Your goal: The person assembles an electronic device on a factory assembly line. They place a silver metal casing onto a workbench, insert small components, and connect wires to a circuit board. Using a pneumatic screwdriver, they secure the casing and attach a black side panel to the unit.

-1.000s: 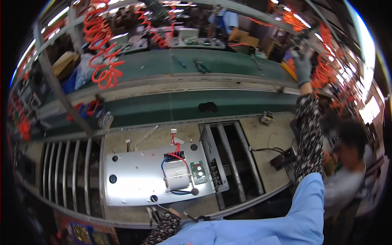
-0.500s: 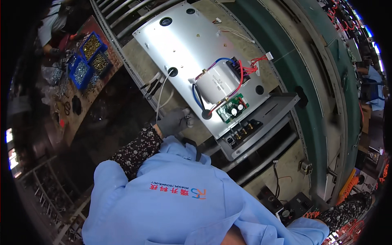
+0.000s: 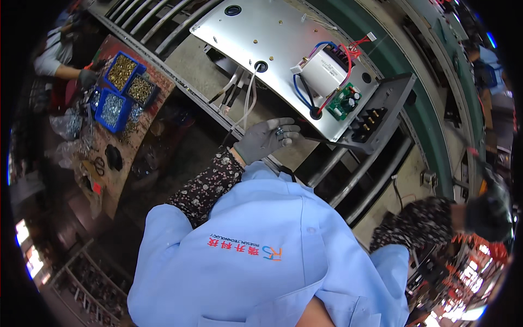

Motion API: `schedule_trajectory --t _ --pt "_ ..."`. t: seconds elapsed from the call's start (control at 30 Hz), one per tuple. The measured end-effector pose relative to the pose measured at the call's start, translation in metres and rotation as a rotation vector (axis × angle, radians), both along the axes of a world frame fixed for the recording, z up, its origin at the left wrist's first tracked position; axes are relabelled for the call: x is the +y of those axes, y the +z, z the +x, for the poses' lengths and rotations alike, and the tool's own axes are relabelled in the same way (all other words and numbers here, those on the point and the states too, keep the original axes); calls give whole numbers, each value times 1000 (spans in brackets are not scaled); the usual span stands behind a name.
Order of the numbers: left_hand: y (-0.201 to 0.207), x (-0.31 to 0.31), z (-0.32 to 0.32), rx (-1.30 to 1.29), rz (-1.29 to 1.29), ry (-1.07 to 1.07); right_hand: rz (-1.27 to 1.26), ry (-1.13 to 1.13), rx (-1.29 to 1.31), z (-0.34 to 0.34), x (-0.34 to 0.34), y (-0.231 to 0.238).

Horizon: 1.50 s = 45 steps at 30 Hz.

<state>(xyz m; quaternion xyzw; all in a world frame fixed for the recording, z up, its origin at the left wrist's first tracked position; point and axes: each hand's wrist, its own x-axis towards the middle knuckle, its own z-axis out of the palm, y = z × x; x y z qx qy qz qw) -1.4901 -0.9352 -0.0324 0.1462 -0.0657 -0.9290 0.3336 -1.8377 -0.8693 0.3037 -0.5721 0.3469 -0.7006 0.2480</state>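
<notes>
Head view — left hand (image 3: pixel 266 140), palm up, curls fingers round small metal parts (image 3: pixel 280 131) near the silver panel (image 3: pixel 286 52) — right hand (image 3: pixel 488 215) blurred, its grip I can't tell.

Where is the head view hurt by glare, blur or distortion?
Head view: pale sheen on the flat silver metal panel; dark-gloved right hand smeared near the right edge; grey-gloved left hand fairly crisp; long green conveyor belt bowed by fisheye.

A glossy, smooth, oblong silver sheet-metal panel (image 3: pixel 291 52) gleams beside the left hand (image 3: pixel 265 140) in its matt grey cloth glove (image 3: pixel 256 146), small shiny metal pieces (image 3: pixel 280 131) in its grasp; toward the panel's right-hand edge, a smooth white plastic-looking cylinder (image 3: pixel 326 72).
</notes>
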Motion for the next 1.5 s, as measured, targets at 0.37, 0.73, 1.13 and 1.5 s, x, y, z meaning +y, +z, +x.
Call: schedule_trajectory --t 0.37,0.73,1.13,1.5 --pt "21 -5 17 -123 -84 -126 79 19 -27 194 -41 -105" --pt "13 -15 14 -388 -228 -48 99 -146 154 202 -63 -140" --pt "14 -24 6 -494 -153 21 246 363 570 200 -71 -124" --pt "5 -37 -32 -639 -473 108 175 0 499 202 -89 -131"
